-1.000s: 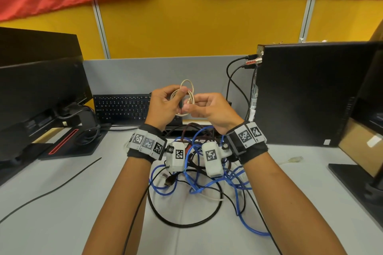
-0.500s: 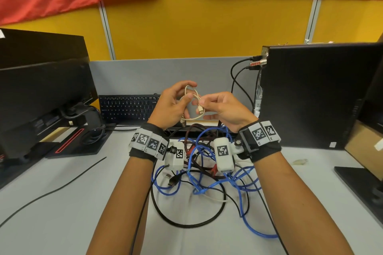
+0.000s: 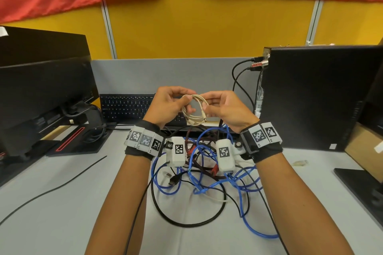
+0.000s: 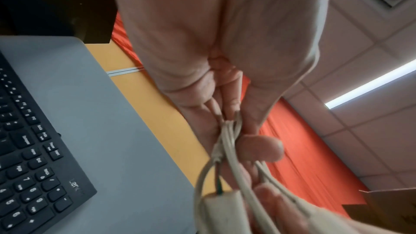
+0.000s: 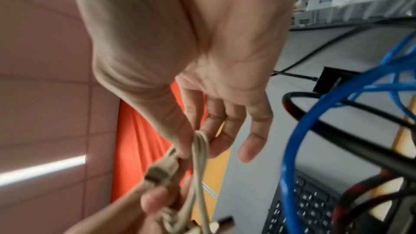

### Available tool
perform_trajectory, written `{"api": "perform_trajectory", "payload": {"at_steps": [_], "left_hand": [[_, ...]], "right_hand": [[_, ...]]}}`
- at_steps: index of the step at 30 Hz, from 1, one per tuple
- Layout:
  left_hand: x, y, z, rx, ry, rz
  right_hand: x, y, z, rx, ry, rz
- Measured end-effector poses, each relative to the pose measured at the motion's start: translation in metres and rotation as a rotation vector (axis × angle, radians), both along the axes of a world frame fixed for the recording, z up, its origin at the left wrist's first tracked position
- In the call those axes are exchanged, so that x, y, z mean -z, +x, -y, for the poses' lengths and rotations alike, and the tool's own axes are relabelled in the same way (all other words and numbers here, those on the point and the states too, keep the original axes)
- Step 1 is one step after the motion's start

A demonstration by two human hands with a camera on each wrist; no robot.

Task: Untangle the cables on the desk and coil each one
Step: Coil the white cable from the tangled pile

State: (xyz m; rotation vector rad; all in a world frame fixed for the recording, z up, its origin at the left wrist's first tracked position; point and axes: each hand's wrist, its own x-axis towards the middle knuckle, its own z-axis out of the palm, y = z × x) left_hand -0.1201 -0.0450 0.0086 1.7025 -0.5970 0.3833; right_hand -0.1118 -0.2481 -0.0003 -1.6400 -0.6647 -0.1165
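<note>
A thin beige cable wound into a small coil hangs in the air between both hands, above the desk. My left hand grips the coil's left side, fingers and thumb closed round the strands. My right hand pinches the right side of the beige cable between thumb and forefinger, other fingers loose. One plug end sticks out at the coil's bottom. Below my wrists a tangle lies on the desk: a blue cable, a black cable and a dark red cable.
A black keyboard sits behind the hands. A monitor and its stand fill the left side, and a black computer case stands at the right. One loose black cable crosses the grey desk at the left.
The coil has turned from upright to slanted and hangs lower between the hands. My right hand has shifted its pinch to the coil's right side. The camera has swung slightly.
</note>
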Motion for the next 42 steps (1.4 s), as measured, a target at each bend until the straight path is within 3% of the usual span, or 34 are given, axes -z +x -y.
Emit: {"api": "perform_trajectory", "payload": {"at_steps": [4,8,10,13,19,23,29,35,42], "left_hand": [[-0.001,-0.001,0.007,0.002,-0.06,-0.037],[-0.003,-0.004,0.013,0.004,-0.1,-0.041],[-0.004,-0.005,0.014,0.024,-0.138,-0.034],[-0.004,-0.007,0.015,0.07,-0.148,-0.023],[-0.005,-0.008,0.012,0.109,-0.088,-0.01],[-0.002,-0.008,0.005,0.313,-0.088,-0.075],[-0.002,-0.007,0.008,0.22,-0.024,-0.1],[-0.006,-0.009,0.015,0.121,-0.071,-0.083],[-0.007,-0.013,0.019,0.187,-0.1,-0.091]], "right_hand": [[0.001,0.001,-0.009,0.326,-0.176,0.318],[-0.002,-0.002,-0.008,0.364,-0.253,0.665],[-0.004,-0.004,-0.008,0.363,-0.191,0.767],[-0.005,-0.004,-0.009,0.347,-0.017,0.706],[-0.012,-0.008,-0.008,0.255,0.349,0.307],[-0.014,-0.009,-0.005,0.277,0.33,0.372],[-0.013,-0.007,-0.004,0.322,0.274,0.428],[-0.012,-0.009,-0.002,0.355,0.203,0.46],[-0.012,-0.011,-0.002,0.386,0.184,0.499]]}}
